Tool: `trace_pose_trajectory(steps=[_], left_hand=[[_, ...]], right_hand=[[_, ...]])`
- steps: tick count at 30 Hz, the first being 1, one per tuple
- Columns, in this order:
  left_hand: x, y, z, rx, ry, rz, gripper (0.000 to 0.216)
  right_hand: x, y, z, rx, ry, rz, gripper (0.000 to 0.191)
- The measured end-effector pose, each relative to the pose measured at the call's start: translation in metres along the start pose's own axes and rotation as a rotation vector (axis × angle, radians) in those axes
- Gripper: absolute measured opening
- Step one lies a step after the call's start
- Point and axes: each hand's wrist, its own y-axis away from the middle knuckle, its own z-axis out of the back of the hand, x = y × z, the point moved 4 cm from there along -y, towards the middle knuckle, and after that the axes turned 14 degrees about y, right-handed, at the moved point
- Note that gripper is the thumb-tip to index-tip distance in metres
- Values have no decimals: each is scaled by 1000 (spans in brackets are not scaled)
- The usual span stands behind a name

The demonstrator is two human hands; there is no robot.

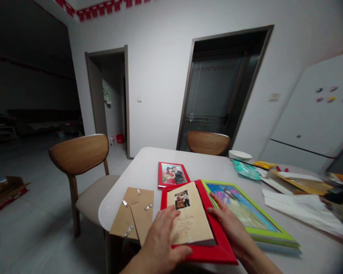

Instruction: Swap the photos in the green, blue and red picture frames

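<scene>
A large red picture frame [217,232] lies on the white table [148,160] in front of me, with a beige printed card [188,217] bearing a small photo resting in it. My left hand [161,239] grips the frame's near left edge, fingers on the card and thumb under the bottom rail. My right hand [231,224] lies flat with fingers stretched over the frame's right rail. A green frame [274,232] with a portrait lies just right of it. A small red frame [173,175] with a photo sits behind.
A brown backing board [133,213] with metal clips lies at the table's left edge. Papers, a teal packet [246,169] and a white bowl [240,155] crowd the right side. Two wooden chairs [80,156] stand by the table. A cardboard box [5,190] sits on the floor at left.
</scene>
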Motion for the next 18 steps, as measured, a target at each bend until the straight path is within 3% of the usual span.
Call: trace_pose_trajectory(steps=[4, 7, 9, 11, 14, 16, 18], left_hand=[[-20, -9, -27, 70, -39, -134, 54], [-29, -8, -28, 79, -69, -277, 46], [-30, -8, -19, 15, -55, -301, 47], [-26, -8, -1, -141, -2, -238, 49], [-11, -3, 33, -400, 134, -55, 51], [1, 4, 51, -477, 180, 54, 50], [13, 15, 63, -478, 132, 136, 43]], right_hand=[[13, 8, -8, 48, -37, 50, 77], [15, 9, -8, 67, 17, 78, 77], [14, 5, -5, 43, 79, 97, 75], [10, -1, 1, 23, 192, 115, 72], [1, -13, 12, -17, 540, 154, 65], [-6, -22, 18, -84, 806, 229, 59], [-13, -28, 20, -137, 1003, 307, 55]])
